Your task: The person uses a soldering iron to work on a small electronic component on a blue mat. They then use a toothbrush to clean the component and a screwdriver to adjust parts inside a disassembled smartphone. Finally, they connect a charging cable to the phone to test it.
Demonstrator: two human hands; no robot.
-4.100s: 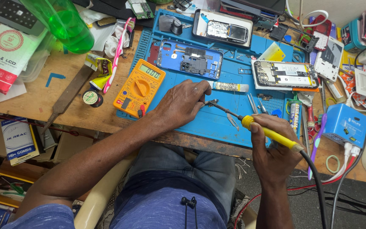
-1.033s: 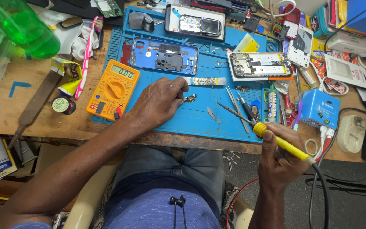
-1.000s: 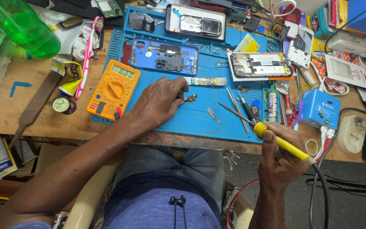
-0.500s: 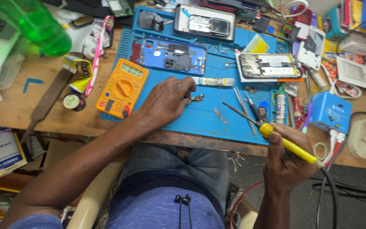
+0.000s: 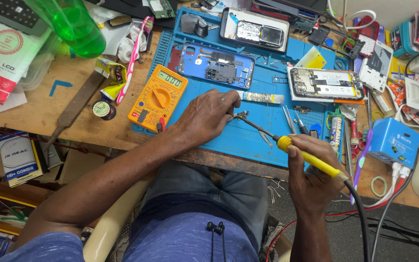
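A yellow soldering iron (image 5: 311,157) is held tight in the grip of the right hand (image 5: 311,179), with all fingers wrapped round its handle. Its thin metal tip is pointed up and left and seems to meet a small metal part (image 5: 241,116) on the blue mat (image 5: 248,136). That small part is pinned under the fingertips of the left hand (image 5: 207,116), whose grip is pressed together on it. The left hand is laid flat on the mat, near the mat's middle.

A black cord (image 5: 362,218) is run from the iron down past the tabletop (image 5: 73,116) edge.

Just left of the left hand, an orange meter (image 5: 157,97) is laid half on the mat. Above the hand, an opened blue phone (image 5: 216,64) is laid with its small inner parts shown. To the right, another opened phone (image 5: 325,84) is seen, full of small boards. Higher up, a third phone (image 5: 254,34) is laid in a white case. Tweezers (image 5: 289,119) are laid beside the iron's tip. A green bottle (image 5: 71,24) is stood at the far left.
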